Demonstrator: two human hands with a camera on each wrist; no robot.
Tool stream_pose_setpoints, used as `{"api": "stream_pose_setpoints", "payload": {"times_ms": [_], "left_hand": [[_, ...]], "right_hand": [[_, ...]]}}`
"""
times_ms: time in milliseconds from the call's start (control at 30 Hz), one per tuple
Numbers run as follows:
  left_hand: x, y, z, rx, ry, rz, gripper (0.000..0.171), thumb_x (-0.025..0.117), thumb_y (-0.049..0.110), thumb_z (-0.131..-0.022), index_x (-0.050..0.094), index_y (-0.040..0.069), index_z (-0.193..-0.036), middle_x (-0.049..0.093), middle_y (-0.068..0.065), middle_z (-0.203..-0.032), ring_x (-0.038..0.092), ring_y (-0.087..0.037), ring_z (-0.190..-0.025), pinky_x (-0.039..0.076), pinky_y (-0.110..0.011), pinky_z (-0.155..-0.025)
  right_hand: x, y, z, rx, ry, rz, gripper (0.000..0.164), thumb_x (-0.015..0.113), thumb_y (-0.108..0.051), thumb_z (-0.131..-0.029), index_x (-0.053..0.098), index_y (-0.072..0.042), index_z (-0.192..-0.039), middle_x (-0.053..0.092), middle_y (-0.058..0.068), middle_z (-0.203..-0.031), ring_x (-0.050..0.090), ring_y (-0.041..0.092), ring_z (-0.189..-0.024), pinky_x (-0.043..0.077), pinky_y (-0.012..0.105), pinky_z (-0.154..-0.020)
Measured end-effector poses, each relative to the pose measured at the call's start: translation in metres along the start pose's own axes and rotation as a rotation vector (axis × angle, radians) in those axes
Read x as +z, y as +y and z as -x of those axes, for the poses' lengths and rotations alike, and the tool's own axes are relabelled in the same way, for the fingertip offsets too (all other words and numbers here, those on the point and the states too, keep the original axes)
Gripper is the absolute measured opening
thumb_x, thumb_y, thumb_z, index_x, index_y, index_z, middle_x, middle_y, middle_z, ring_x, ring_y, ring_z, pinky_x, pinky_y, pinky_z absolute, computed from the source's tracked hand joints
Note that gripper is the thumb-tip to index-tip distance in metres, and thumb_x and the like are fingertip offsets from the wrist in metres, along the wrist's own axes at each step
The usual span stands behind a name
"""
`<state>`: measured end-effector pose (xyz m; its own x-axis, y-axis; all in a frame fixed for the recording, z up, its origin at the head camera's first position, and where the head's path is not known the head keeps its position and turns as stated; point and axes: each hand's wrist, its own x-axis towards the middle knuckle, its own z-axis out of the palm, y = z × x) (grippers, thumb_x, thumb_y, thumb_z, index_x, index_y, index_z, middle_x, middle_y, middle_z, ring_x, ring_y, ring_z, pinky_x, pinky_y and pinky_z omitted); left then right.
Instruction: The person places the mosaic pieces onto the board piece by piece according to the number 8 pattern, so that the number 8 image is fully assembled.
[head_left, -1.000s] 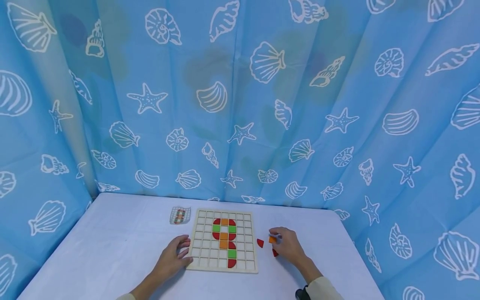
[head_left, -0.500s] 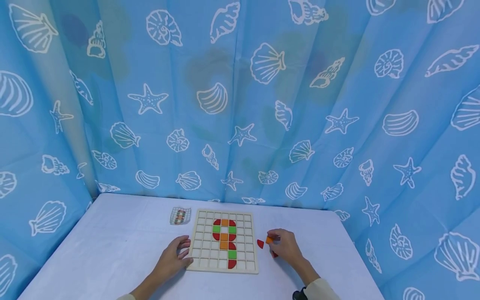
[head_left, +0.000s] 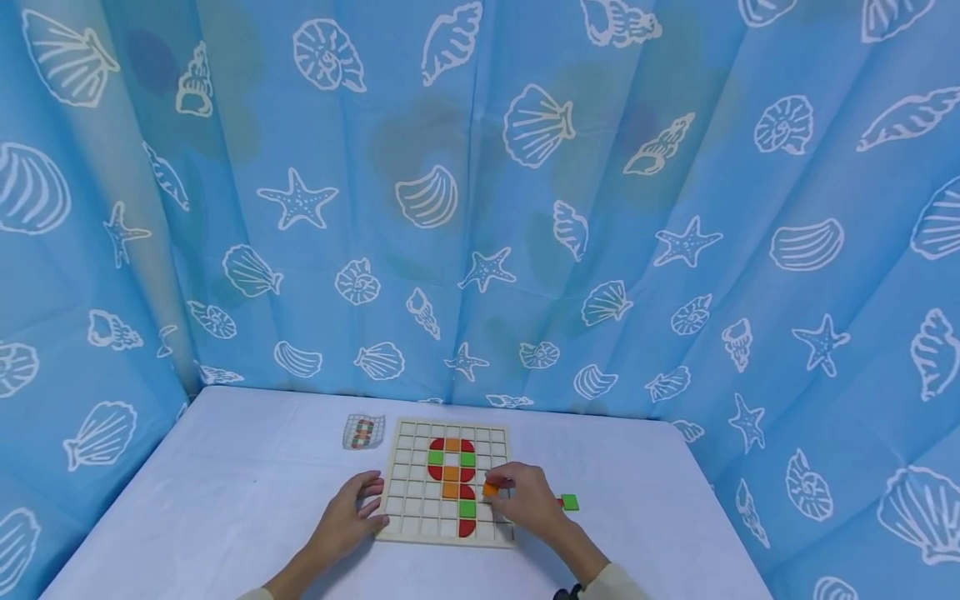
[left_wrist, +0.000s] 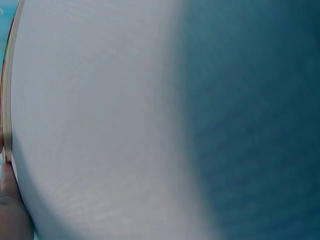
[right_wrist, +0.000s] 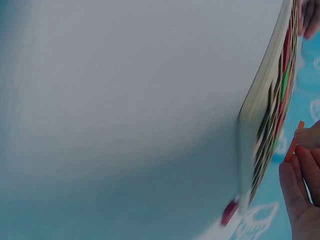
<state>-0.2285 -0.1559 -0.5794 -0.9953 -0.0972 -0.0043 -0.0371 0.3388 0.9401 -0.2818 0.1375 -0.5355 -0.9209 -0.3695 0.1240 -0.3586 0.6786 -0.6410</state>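
Observation:
A wooden grid board [head_left: 420, 537] lies on the table, with red, orange and green tiles forming a 9-like figure. Between the thumb and fingers of my right hand [head_left: 528, 500] is an orange square tile [head_left: 490, 489], pinched over the board's right columns; the right wrist view shows this orange tile [right_wrist: 294, 145] edge-on. My left hand [head_left: 347, 512] rests against the board's left side, relaxed fingers along the edge and thumb at the near corner. In the left wrist view, the thumb [left_wrist: 10, 185] touches the board's corner.
Right of the board, a green square tile [head_left: 570, 502] lies beside a red piece [head_left: 560, 502] partly behind my right hand. A small gridded picture card [head_left: 363, 432] with a coloured pattern lies beyond the left hand. Blue shell-print curtains [head_left: 465, 208] surround the white table [head_left: 247, 467].
My right hand has moved left with the orange tile, from the table beside the board to over its right columns. The green tile has come into sight. My left hand stays put.

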Motion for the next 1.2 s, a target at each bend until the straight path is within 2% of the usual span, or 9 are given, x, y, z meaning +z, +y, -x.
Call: {"api": "stream_pose_setpoints", "payload": {"times_ms": [200, 467, 633, 767, 1200], "left_hand": [[0.001, 0.000, -0.001, -0.003, 0.001, 0.000, 0.072, 0.077, -0.014, -0.070, 0.046, -0.005, -0.134, 0.056, -0.014, -0.122, 0.054, -0.033, -0.118, 0.056, -0.021, -0.092], [0.000, -0.001, -0.003, 0.005, -0.008, 0.000, 0.072, 0.077, -0.013, -0.070, 0.047, -0.005, -0.134, 0.057, -0.014, -0.122, 0.055, -0.033, -0.118, 0.057, -0.022, -0.092], [0.000, -0.002, -0.002, 0.027, -0.006, 0.005, 0.071, 0.077, -0.014, -0.069, 0.047, -0.006, -0.133, 0.057, -0.015, -0.121, 0.055, -0.034, -0.117, 0.057, -0.022, -0.091], [0.000, -0.001, -0.002, 0.028, -0.001, 0.005, 0.072, 0.077, -0.014, -0.068, 0.047, -0.006, -0.133, 0.057, -0.015, -0.121, 0.055, -0.034, -0.116, 0.056, -0.021, -0.092], [-0.002, -0.001, 0.000, 0.030, -0.011, 0.005, 0.071, 0.077, -0.014, -0.069, 0.047, -0.006, -0.133, 0.057, -0.014, -0.121, 0.055, -0.033, -0.117, 0.056, -0.021, -0.092]], "right_hand": [[0.013, -0.023, 0.004, -0.041, -0.083, 0.002, 0.034, 0.080, -0.014, -0.080, 0.074, -0.013, -0.113, 0.067, -0.011, -0.101, 0.062, 0.006, -0.092, 0.061, 0.023, -0.083], [0.028, -0.037, 0.007, -0.203, -0.158, 0.052, 0.028, 0.079, -0.017, -0.081, 0.076, -0.013, -0.108, 0.068, -0.012, -0.098, 0.057, 0.002, -0.086, 0.058, 0.014, -0.078], [0.032, -0.043, 0.010, -0.219, -0.206, 0.087, 0.027, 0.078, -0.016, -0.082, 0.076, -0.015, -0.109, 0.069, -0.015, -0.100, 0.055, 0.001, -0.086, 0.056, 0.016, -0.079], [0.034, -0.045, 0.012, -0.232, -0.215, 0.115, 0.026, 0.077, -0.015, -0.083, 0.076, -0.015, -0.109, 0.069, -0.014, -0.098, 0.055, 0.001, -0.083, 0.055, 0.013, -0.075], [0.039, -0.045, 0.008, -0.250, -0.234, 0.090, 0.023, 0.077, -0.015, -0.084, 0.076, -0.014, -0.107, 0.068, -0.016, -0.092, 0.053, -0.003, -0.077, 0.053, 0.009, -0.067]]}}
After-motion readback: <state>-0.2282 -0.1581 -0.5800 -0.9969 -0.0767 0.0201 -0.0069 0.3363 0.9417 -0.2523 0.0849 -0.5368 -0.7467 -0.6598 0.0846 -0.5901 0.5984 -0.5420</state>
